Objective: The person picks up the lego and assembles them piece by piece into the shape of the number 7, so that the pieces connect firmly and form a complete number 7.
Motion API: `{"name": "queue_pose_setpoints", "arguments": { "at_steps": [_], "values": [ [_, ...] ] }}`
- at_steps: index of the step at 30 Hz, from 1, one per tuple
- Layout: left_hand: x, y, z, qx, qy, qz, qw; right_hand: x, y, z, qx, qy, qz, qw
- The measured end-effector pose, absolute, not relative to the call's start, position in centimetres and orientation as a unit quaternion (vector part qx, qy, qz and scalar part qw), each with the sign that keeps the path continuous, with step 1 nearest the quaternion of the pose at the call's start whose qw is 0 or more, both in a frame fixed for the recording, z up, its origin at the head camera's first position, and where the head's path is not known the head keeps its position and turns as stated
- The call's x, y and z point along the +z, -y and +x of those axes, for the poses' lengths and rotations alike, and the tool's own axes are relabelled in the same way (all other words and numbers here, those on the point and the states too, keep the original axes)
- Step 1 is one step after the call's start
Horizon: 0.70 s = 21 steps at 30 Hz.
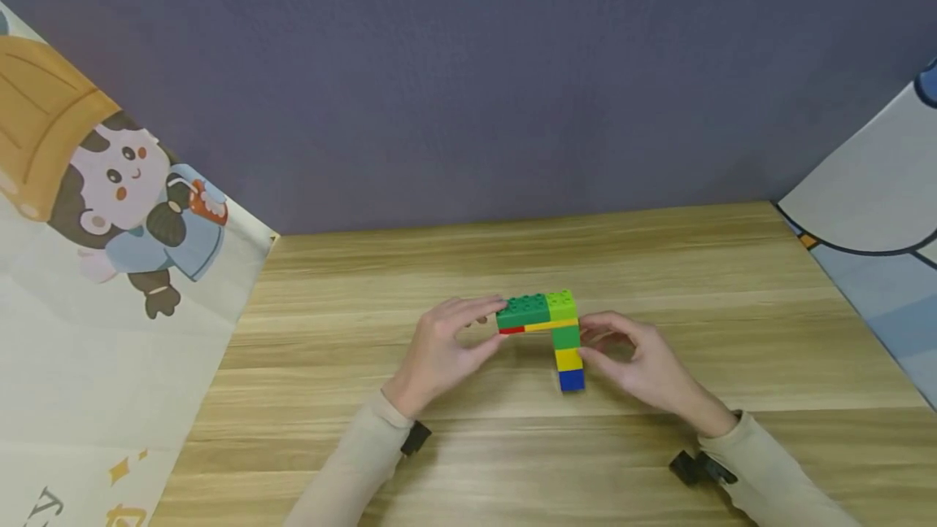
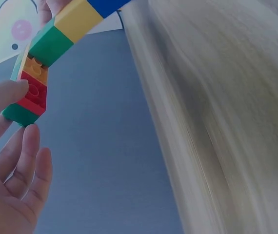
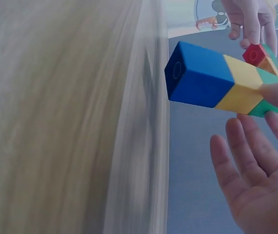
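Both hands hold one toy building brick assembly shaped like an upside-down L, raised above the table. Its upper bar has a dark green brick beside a lime green brick, over a red brick and a yellow-orange one. From one end hangs a column of green, yellow and blue bricks, the blue brick lowest. My left hand pinches the bar's free end, thumb at the red underside and fingertips on the dark green brick. On the column's other side, my right hand grips the green and yellow bricks between thumb and fingers.
A wood-grain table lies under the hands. Behind it rises a dark blue-grey panel. Cartoon-printed sheets stand along the left side and right side. Small black devices are strapped at both wrists.
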<state>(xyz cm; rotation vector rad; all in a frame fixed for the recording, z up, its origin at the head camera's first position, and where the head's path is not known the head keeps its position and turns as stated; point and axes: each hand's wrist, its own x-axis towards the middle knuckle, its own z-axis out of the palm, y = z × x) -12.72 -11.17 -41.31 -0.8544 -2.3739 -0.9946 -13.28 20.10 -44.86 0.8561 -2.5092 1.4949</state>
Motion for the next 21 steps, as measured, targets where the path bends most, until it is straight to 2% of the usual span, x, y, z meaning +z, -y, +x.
{"name": "queue_pose_setpoints", "arguments": {
  "at_steps": [5,16,21],
  "values": [
    [-41.19,11.26,-12.99,-0.378,0.860,-0.289,0.185,-44.78,-20.04,-13.20,0.508,0.816,0.275,0.030],
    [-41.26,11.12,-13.44,-0.380,0.876,-0.249,0.163,-44.36,-19.63,-12.76,0.528,0.819,0.217,-0.055],
    [-41.46,11.15,-13.77,-0.378,0.882,-0.236,0.152,-44.60,-19.48,-12.78,0.547,0.807,0.212,-0.068]
  ]
}}
